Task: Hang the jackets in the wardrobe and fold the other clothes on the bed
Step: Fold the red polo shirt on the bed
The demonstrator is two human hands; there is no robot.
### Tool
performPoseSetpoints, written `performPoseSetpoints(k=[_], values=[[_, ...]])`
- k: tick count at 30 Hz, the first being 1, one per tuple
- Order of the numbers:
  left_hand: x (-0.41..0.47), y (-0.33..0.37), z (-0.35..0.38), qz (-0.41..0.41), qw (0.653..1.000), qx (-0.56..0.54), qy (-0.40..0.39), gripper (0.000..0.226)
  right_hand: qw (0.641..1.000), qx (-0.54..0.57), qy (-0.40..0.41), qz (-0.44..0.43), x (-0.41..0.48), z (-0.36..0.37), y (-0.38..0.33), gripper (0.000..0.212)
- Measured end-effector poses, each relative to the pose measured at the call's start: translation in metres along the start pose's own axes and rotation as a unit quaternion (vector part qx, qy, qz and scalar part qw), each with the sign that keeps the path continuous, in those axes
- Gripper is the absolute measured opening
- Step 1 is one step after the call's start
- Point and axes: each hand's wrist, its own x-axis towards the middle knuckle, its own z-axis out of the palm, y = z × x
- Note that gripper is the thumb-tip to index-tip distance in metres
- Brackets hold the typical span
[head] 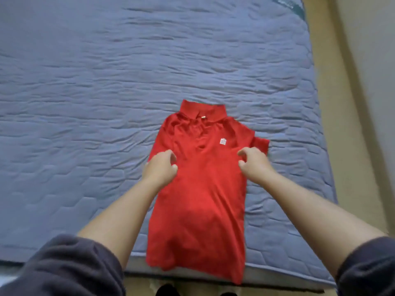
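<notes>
Your sleeves (64, 265) frame a red polo shirt (198, 199) lying lengthwise on the bed (85, 82), hem over the near edge.
Sides look tucked in; your left hand (160, 165) and right hand (254, 161) rest curled, gripping nothing. Cross-folds remain; no wardrobe, jackets or containers show.

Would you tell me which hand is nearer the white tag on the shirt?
Right. The right hand sits just below-right of the tag; the left hand is farther, across the shirt.
</notes>
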Motion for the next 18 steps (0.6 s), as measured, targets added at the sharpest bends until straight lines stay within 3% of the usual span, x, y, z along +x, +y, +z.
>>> performPoseSetpoints(k=[5, 9, 12, 15, 18], values=[[-0.053, -0.079, 0.091, -0.115, 0.990, -0.016, -0.084, 0.023, 0.992, 0.015, -0.098, 0.082, -0.042, 0.097, 0.054, 0.036], [-0.094, -0.136, 0.138, -0.245, 0.963, -0.063, -0.089, 0.035, 0.959, 0.069, -0.158, 0.225, -0.085, 0.159, 0.086, 0.044], [-0.111, -0.157, 0.163, -0.292, 0.941, -0.153, -0.081, 0.039, 0.930, 0.103, -0.186, 0.300, -0.104, 0.196, 0.103, 0.036], [-0.119, -0.156, 0.180, -0.303, 0.894, -0.307, -0.122, 0.041, 0.908, 0.182, -0.216, 0.309, -0.114, 0.220, 0.111, 0.030], [-0.120, -0.144, 0.187, -0.296, 0.840, -0.396, -0.223, 0.019, 0.898, 0.229, -0.209, 0.312, -0.121, 0.225, 0.120, 0.027]])
